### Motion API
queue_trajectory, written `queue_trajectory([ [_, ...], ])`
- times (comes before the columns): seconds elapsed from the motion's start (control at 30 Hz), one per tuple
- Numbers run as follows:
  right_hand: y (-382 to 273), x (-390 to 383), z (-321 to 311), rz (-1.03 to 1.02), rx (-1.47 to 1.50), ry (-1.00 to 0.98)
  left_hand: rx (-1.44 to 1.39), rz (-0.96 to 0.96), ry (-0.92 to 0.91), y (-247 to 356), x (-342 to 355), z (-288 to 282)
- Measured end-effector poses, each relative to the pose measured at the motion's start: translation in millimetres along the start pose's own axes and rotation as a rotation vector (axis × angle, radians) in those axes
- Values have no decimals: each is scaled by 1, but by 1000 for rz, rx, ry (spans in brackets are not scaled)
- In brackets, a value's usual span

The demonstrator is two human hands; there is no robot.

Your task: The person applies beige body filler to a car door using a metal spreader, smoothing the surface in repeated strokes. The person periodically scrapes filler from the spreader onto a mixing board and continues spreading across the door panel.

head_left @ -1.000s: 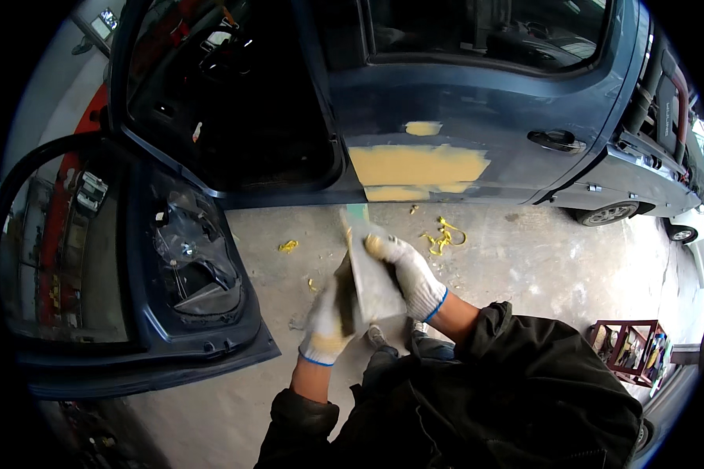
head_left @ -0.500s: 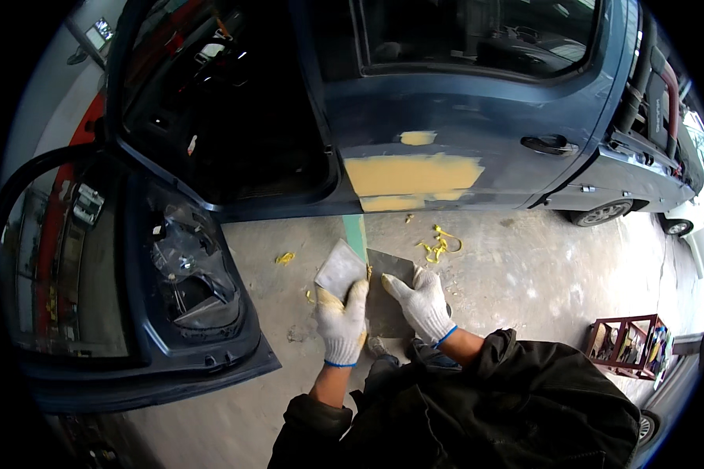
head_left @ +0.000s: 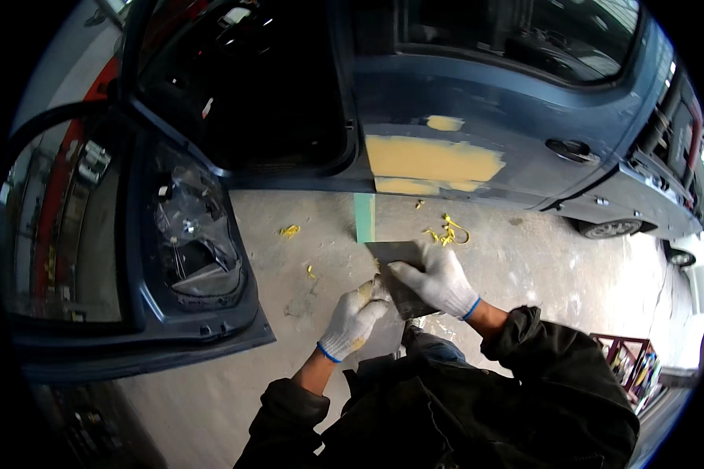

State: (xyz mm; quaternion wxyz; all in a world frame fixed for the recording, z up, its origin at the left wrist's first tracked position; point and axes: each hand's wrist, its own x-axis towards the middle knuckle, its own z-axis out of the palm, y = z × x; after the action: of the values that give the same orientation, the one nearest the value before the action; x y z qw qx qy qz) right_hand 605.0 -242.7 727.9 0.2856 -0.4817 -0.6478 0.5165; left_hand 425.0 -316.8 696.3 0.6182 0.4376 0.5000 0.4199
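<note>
Both my hands wear white knit gloves with blue cuffs. My right hand (head_left: 442, 283) grips a thin dark grey rectangular plate (head_left: 401, 253), thumb across its face. Specks of yellow show along its left edge. My left hand (head_left: 355, 319) is closed on a lighter grey flat filler spreader (head_left: 382, 338), which hangs below the fingers, partly overlapped by the plate. The left fingertips lie close beside the plate's left edge; whether they touch it I cannot tell. Ahead, the dark blue car door (head_left: 516, 117) carries a wide patch of yellow filler (head_left: 434, 159) and a smaller one above.
To the left stands an open front door (head_left: 199, 234) with its inner panel off. Yellow scraps (head_left: 448, 232) lie on the concrete floor (head_left: 313, 234). Green masking tape (head_left: 364, 217) hangs below the sill. A dark red rack (head_left: 626, 356) of tools stands at the right.
My left hand has turned the spreader from pointing up to pointing down beside the plate. My right hand has shifted slightly right with its plate. The view has moved a little.
</note>
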Motion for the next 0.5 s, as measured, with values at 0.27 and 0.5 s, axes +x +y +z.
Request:
queue_trajectory([
  [0.27, 51, 8, 2, 177, 375, 22, -922, -140, 2, -36, -28, -17],
  [0.5, 52, 3, 42, 210, 494, 185, 116, 78, 666, -38, -22, 29],
])
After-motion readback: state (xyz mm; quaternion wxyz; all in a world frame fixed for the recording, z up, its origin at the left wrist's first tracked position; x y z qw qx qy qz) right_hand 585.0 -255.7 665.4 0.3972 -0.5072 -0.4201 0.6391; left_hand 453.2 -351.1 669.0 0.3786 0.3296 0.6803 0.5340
